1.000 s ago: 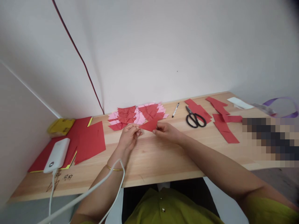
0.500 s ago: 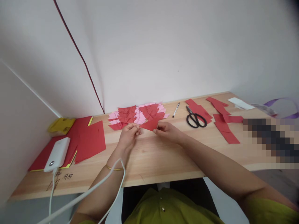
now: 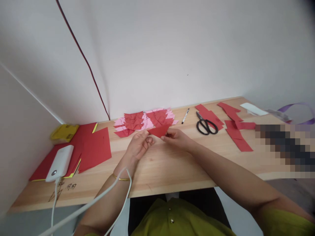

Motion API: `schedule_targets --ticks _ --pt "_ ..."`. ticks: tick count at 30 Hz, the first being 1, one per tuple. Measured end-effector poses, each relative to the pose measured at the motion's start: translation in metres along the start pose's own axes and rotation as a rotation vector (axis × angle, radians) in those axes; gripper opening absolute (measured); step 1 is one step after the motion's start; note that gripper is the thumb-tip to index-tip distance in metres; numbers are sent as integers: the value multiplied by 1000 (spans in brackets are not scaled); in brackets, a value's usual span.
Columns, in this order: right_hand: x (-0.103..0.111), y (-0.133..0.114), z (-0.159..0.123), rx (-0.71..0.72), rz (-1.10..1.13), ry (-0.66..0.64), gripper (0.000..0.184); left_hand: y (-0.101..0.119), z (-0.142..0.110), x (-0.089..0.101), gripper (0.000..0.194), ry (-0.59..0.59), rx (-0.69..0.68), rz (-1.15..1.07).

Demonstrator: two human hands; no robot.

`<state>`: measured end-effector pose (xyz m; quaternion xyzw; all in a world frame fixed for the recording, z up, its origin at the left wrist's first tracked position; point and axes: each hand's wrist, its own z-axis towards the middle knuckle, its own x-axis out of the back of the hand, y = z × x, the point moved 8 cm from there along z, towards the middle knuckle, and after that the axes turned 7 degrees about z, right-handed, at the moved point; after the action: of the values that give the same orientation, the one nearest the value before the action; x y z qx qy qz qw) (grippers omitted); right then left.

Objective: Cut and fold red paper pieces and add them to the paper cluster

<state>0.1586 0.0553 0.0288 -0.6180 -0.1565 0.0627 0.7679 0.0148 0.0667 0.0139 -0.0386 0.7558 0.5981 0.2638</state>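
A folded red paper triangle (image 3: pixel 158 131) hangs just above the wooden table (image 3: pixel 172 164), held between both hands. My left hand (image 3: pixel 139 146) pinches its left tip with curled fingers. My right hand (image 3: pixel 177 138) grips its right corner between thumb and fingers. Right behind them lies a pile of folded red and pink paper pieces (image 3: pixel 145 122) against the wall.
Red paper sheets (image 3: pixel 93 149) and a white power bank (image 3: pixel 60 162) with cables lie at the left, by a yellow pack (image 3: pixel 64 132). A pen (image 3: pixel 185 115), black scissors (image 3: pixel 205 124) and red paper strips (image 3: pixel 236 132) lie to the right. A blurred area covers the far right.
My left hand has shifted slightly down and right, its fingers curling under the triangle's left tip. The red triangle has tilted a little. My right hand has barely moved.
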Motion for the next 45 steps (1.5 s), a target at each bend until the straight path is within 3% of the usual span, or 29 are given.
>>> schedule_targets --ticks 5,11,15,18,24,28,33,38,42,45 --pt "-12 0 -1 3 81 -92 32 -6 -4 -6 21 79 -65 144" --pt "5 -8 0 27 55 64 26 2 -4 0 17 97 -161 448" --pt "9 -15 -1 80 -40 78 23 4 -5 1 22 98 -181 568" --pt "9 -15 -1 88 -50 69 22 7 -6 -1 23 103 -198 550" --pt "9 -12 2 106 -113 65 23 7 -6 -2 22 130 -161 254" --pt "11 -9 2 118 -147 82 21 3 -5 -3 23 126 -114 171" --pt "10 -12 1 180 -220 93 15 6 -4 4 21 181 -160 345" --pt "-4 -21 -2 261 -289 66 11 2 -5 1 18 165 -192 599" --pt "-12 -33 -5 376 -420 97 10 -2 -7 -5 18 134 -187 680" --pt "-9 -33 -5 364 -432 114 9 2 -8 -5 19 146 -216 681"
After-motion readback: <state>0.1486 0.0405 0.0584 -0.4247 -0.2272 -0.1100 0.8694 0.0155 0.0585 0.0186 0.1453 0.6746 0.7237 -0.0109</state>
